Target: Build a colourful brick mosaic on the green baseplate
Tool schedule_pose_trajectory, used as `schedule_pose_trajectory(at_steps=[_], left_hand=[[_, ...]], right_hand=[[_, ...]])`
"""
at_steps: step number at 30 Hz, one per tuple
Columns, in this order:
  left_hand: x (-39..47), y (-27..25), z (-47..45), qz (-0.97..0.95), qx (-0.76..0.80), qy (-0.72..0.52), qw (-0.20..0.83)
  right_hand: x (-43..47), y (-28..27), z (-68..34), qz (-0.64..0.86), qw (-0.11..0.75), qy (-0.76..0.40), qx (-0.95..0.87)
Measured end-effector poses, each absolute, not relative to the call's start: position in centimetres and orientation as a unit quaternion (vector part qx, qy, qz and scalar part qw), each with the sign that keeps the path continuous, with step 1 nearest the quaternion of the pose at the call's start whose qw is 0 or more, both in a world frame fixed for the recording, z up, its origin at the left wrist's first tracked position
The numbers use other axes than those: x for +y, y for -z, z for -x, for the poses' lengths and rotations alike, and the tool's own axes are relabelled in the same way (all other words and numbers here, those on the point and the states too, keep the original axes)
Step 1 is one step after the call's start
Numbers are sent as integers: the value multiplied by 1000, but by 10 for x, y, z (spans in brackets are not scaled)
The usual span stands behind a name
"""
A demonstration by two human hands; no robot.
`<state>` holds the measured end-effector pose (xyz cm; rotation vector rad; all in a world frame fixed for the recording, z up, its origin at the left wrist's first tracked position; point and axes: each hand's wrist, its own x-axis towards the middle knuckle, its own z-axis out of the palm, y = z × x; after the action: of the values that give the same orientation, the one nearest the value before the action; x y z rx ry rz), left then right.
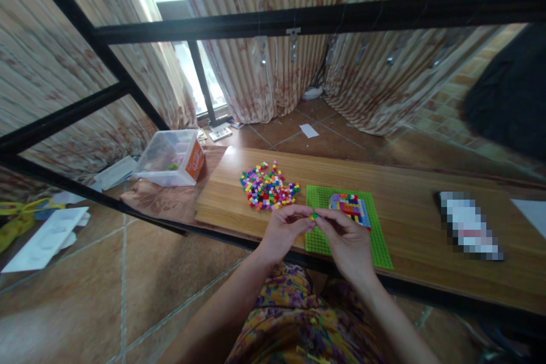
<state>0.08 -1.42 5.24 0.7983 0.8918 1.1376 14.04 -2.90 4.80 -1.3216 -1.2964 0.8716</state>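
Tiny bits (314,216) in a two-handed pinch

Left hand (279,233) and right hand (353,243) both have fingertips closed on the green-and-yellow bits, over the left side of the green plate (318,242). Can't tell if they're joined. Colourful build (353,209) on the plate, brick pile (267,187) beside it. The tub's (164,175) orange label (195,164) is too blurry to read; phone (469,227) screen's pixelated.

Striped curtains (264,91), brown tiled floor (153,273)

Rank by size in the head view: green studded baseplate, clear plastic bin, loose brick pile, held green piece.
Largest to smallest, as seen:
Green studded baseplate, partly covered
Clear plastic bin
Loose brick pile
Held green piece
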Motion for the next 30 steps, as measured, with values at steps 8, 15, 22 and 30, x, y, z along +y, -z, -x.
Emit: schedule_pose_trajectory(at_steps=[8, 15, 22, 30], left_hand=[[-16, -49, -6, -456, 422, -501, 602], [-20, -54, -7, -549, 453, -473, 519], [-17, -55, -5, -369, 440, -518, 633], [-17, -60, -3, -209, 399, -537, 714]], right_hand=[[-31, -45, -134, 560, 536, -372, -512], [-32, -49, -129, 559, 544, -368, -506], [-33, -49, -131, 564, 565, -349, -491], [-34, -49, -134, 552, 556, -355, -510]])
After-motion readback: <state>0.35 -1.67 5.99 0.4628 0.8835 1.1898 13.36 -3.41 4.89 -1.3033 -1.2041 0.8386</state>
